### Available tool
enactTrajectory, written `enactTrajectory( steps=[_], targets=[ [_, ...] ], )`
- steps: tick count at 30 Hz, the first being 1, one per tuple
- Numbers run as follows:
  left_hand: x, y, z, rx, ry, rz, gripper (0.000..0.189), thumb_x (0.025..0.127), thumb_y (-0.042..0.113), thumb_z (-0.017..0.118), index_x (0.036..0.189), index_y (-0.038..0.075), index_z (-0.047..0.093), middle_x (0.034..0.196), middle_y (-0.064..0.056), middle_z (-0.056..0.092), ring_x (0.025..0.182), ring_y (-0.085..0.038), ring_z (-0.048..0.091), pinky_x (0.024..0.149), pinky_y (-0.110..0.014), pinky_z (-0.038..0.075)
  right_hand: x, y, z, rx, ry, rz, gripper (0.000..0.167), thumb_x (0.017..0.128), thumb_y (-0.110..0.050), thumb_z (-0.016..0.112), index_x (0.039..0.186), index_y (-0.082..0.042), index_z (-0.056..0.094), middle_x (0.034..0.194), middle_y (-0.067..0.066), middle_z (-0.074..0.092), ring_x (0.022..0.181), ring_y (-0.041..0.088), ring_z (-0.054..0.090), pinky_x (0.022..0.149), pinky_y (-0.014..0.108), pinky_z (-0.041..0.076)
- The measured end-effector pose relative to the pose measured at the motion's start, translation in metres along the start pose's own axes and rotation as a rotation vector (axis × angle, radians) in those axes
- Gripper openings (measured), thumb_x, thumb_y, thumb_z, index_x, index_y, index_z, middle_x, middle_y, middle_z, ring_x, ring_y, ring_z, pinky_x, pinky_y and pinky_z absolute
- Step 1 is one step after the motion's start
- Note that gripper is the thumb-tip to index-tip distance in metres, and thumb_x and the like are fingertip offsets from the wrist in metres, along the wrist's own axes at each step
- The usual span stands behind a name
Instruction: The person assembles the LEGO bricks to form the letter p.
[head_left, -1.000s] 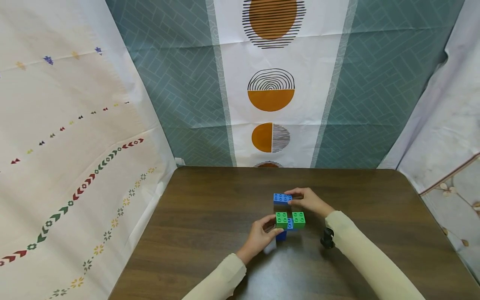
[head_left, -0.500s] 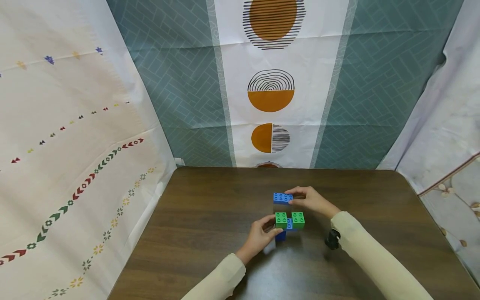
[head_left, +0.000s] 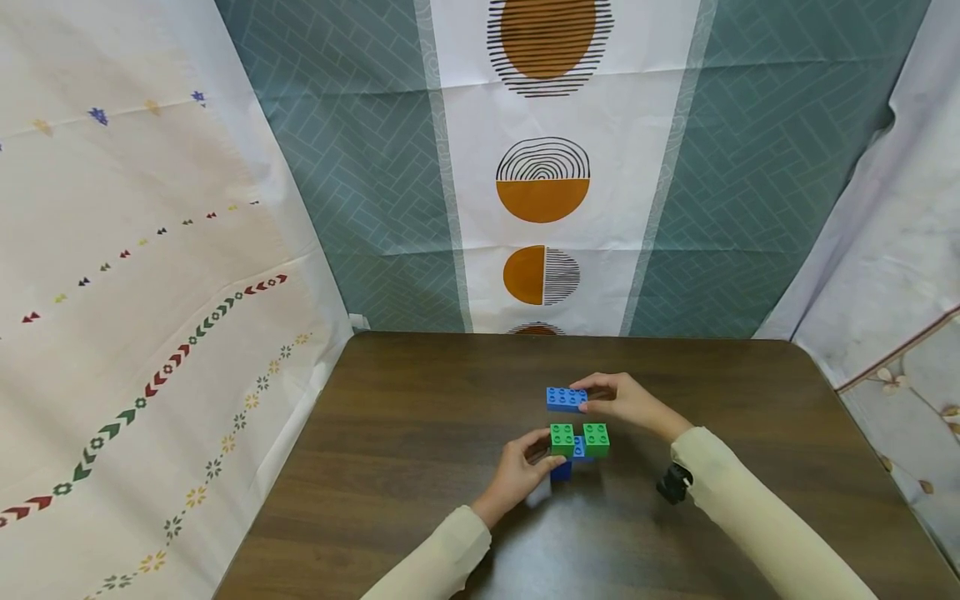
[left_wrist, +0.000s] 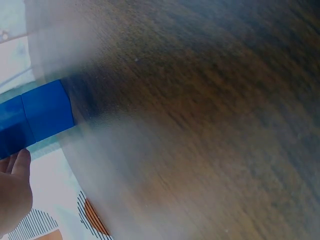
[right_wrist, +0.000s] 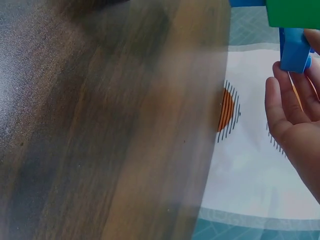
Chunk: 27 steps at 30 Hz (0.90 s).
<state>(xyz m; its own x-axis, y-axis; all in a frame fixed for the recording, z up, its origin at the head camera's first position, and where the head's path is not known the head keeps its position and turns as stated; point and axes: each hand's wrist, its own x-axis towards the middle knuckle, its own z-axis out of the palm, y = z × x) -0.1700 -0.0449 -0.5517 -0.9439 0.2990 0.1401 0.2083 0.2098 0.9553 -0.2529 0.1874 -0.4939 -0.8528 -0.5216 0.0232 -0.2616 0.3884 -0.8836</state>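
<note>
My left hand grips the left side of a small build of toy building bricks. Two green bricks sit apart on top of a blue brick, with a darker blue brick beneath. Just beyond the build, my right hand pinches the right end of a separate blue brick, studs up. Blue bricks and part of the left hand show in the left wrist view. In the right wrist view, the right hand holds its blue brick below a green brick.
Both hands are over a dark brown wooden table. Its far edge meets a teal and white patterned cloth. White cloths with printed motifs hang at the left and right.
The right wrist and forearm have swung slightly to the right, and the blue brick in that hand has shifted a little rightward. The left hand and the build stay nearly still.
</note>
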Motion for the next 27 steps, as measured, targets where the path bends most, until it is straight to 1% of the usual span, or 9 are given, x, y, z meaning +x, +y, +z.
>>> enactTrajectory(
  steps=[5,8,10,14,16,18,23,25,27],
  targets=[
    [0.001,-0.003,0.000,-0.040,-0.002,0.007,0.040,0.088,0.011,0.071,0.126,0.005,0.061,0.120,-0.014,0.064,0.113,-0.027,0.061,0.092,-0.035,0.052,-0.003,-0.004,-0.002,-0.010,-0.008,-0.016,0.037,0.091,-0.020,0.069,0.125,-0.007,0.063,0.119,0.013,0.062,0.097,0.024,0.063,0.083,0.027,0.055],
    [0.001,-0.003,0.000,-0.045,-0.005,0.008,0.040,0.088,0.012,0.071,0.126,0.005,0.061,0.120,-0.013,0.065,0.113,-0.027,0.061,0.092,-0.034,0.052,-0.005,-0.007,-0.003,-0.013,-0.009,-0.039,0.036,0.090,-0.019,0.069,0.124,-0.007,0.064,0.118,0.012,0.063,0.096,0.024,0.063,0.082,0.025,0.054],
    [0.001,-0.004,0.000,-0.041,-0.005,-0.002,0.039,0.088,0.012,0.071,0.125,0.006,0.061,0.119,-0.012,0.065,0.113,-0.025,0.061,0.092,-0.033,0.052,-0.007,-0.010,-0.004,-0.011,-0.011,-0.060,0.036,0.090,-0.018,0.069,0.123,-0.007,0.064,0.118,0.013,0.063,0.096,0.025,0.063,0.083,0.025,0.054],
    [0.001,-0.003,0.000,-0.026,0.001,0.003,0.038,0.087,0.011,0.071,0.124,0.003,0.061,0.118,-0.014,0.065,0.112,-0.025,0.062,0.091,-0.032,0.052,-0.012,-0.017,-0.004,-0.011,-0.023,-0.087,0.035,0.090,-0.019,0.070,0.122,-0.008,0.065,0.118,0.011,0.063,0.096,0.023,0.063,0.084,0.027,0.054],
    [0.000,0.000,0.000,-0.021,0.005,0.018,0.038,0.088,0.008,0.070,0.123,-0.001,0.061,0.117,-0.017,0.065,0.111,-0.028,0.062,0.091,-0.033,0.052,-0.015,-0.021,-0.004,-0.019,-0.031,-0.088,0.035,0.090,-0.021,0.070,0.122,-0.010,0.065,0.117,0.009,0.064,0.095,0.022,0.062,0.083,0.028,0.054],
    [-0.001,0.007,-0.001,-0.021,0.005,0.031,0.038,0.088,0.006,0.070,0.123,-0.004,0.060,0.116,-0.020,0.065,0.111,-0.031,0.061,0.090,-0.035,0.053,-0.017,-0.023,-0.004,-0.030,-0.036,-0.087,0.034,0.089,-0.023,0.071,0.121,-0.012,0.066,0.117,0.008,0.064,0.095,0.021,0.062,0.083,0.028,0.054],
    [-0.006,0.028,-0.005,-0.039,-0.006,0.023,0.035,0.088,0.004,0.069,0.121,-0.004,0.061,0.116,-0.021,0.064,0.111,-0.035,0.060,0.092,-0.041,0.052,-0.022,-0.025,-0.005,-0.021,-0.053,-0.112,0.033,0.089,-0.021,0.071,0.120,-0.010,0.066,0.116,0.008,0.064,0.097,0.019,0.062,0.088,0.031,0.054],
    [-0.006,0.031,-0.006,-0.046,-0.007,0.017,0.034,0.088,0.004,0.069,0.121,-0.003,0.062,0.117,-0.021,0.064,0.112,-0.035,0.060,0.093,-0.043,0.051,-0.023,-0.025,-0.005,-0.013,-0.061,-0.119,0.033,0.089,-0.020,0.070,0.121,-0.010,0.066,0.116,0.008,0.064,0.099,0.019,0.063,0.090,0.033,0.053],
    [-0.004,0.023,-0.005,-0.045,-0.006,0.019,0.034,0.088,0.007,0.069,0.121,-0.001,0.062,0.117,-0.018,0.065,0.112,-0.033,0.060,0.093,-0.041,0.051,-0.025,-0.025,-0.005,-0.015,-0.064,-0.116,0.033,0.089,-0.020,0.071,0.121,-0.011,0.066,0.116,0.007,0.064,0.099,0.020,0.063,0.090,0.031,0.053]
  ],
)
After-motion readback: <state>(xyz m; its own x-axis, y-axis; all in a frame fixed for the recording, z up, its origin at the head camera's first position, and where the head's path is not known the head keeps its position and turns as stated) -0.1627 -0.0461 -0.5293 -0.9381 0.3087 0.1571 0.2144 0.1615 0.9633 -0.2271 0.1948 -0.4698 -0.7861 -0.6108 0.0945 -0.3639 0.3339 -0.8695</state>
